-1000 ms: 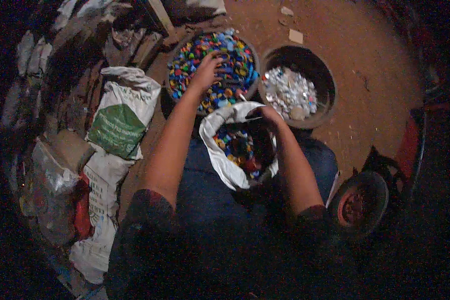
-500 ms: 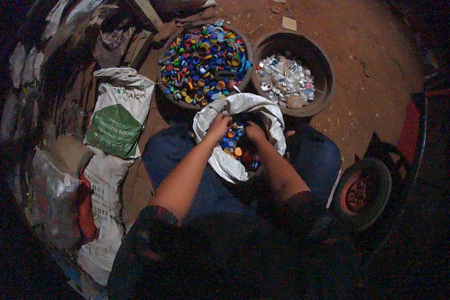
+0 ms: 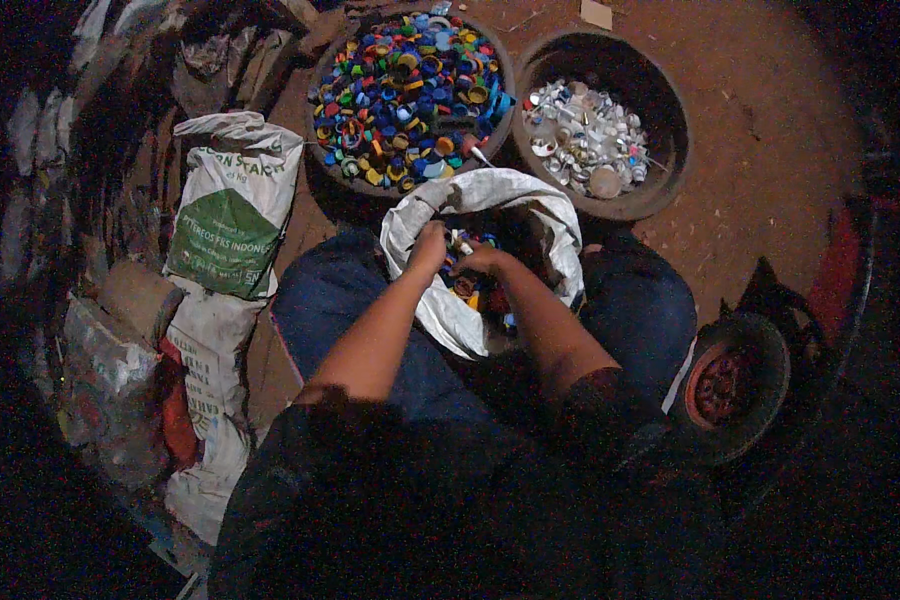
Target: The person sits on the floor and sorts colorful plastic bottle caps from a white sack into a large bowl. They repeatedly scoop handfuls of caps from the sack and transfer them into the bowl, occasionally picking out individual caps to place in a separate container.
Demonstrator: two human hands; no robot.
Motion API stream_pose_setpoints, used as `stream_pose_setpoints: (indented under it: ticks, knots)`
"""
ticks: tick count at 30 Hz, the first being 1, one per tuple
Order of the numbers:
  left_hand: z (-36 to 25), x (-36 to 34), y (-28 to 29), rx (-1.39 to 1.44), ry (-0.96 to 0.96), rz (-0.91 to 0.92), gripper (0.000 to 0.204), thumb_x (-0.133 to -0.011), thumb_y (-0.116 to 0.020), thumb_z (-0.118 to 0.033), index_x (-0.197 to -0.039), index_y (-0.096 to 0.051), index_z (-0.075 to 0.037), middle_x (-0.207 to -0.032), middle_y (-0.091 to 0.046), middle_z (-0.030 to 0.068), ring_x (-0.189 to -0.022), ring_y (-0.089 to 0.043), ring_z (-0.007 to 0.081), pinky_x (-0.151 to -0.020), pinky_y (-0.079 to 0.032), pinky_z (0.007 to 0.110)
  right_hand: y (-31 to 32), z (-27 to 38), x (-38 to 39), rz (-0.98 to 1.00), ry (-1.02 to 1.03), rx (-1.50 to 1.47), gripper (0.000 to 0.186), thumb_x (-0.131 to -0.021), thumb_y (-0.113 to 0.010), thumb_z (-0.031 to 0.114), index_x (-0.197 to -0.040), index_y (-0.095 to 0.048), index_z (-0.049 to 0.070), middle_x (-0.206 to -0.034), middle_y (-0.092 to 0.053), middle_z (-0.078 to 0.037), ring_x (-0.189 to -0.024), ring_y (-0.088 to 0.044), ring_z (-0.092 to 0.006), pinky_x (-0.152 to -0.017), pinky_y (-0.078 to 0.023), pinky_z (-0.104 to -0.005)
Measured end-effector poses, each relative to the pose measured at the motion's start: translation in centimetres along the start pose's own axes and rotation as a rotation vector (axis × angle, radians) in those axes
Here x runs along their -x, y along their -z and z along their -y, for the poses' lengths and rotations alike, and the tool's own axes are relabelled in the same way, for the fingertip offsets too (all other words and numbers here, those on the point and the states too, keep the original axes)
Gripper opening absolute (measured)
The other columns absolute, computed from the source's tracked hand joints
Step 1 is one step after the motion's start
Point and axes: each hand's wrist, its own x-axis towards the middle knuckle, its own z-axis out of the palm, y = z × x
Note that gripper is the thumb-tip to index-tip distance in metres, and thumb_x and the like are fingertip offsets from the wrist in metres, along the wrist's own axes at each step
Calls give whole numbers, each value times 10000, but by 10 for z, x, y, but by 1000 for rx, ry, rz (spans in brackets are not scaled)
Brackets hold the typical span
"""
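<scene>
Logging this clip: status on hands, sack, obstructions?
Left hand and right hand both inside white sack of bottle caps. Grip unclear. Sack sits between the knees. Nothing blocking.

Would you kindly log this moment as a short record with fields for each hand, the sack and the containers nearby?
Left hand: left hand inside the mouth of the white sack, grip not clear
Right hand: right hand in the same sack, over mixed coloured caps
Sack position: between the person's knees
Left basin: round basin heaped with coloured bottle caps
Right basin: dark basin holding white and clear caps
Person's left: printed green and white bag, upright
</scene>
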Motion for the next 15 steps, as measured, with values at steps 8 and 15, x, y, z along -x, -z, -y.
stream_pose_setpoints:
  ticks: [8,15]
  knots:
    - [4,11,-10,48,96,181,424,-902,-364,-300,-1145,-559,-13,-1133,-589,189,-1066,-553,312,-929,-390,389,27,-49,-70,164,-46,-24,562,-721,-739,362,-1189,-529,133,-1064,-615,-86,-843,-595,-235,-715,-508,-392]
    - [14,18,-21,213,205,362,481,-919,-347,-421,-1143,-577,-64,-1091,-618,121,-956,-592,244,-870,-433,381,35,-32,-21,147,-77,-532,457,-820,-553,507,-1085,-577,135,-1018,-632,-71,-854,-627,-275,-729,-533,-481]
